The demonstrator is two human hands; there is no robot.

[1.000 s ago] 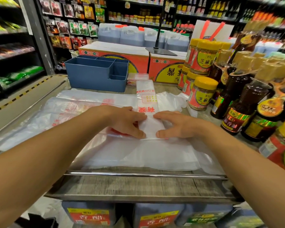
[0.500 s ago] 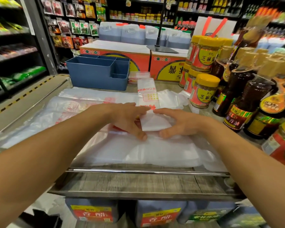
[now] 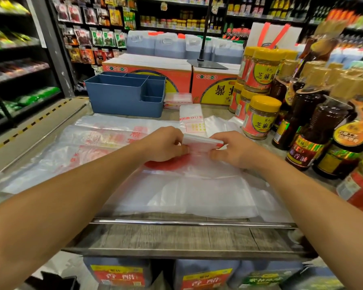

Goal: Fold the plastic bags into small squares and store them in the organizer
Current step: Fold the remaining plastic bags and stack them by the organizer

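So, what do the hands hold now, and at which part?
Both hands pinch the folded plastic bag: left hand at its left edge, right hand at its right edge.

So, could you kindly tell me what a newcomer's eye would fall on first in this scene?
At centre, the left hand and right hand pinch a half-folded white plastic bag strip with red print above a spread of clear plastic bags. Behind them to the left stands a blue plastic compartment organizer. On the right crowd yellow-lidded sesame paste jars and dark brown sauce bottles.
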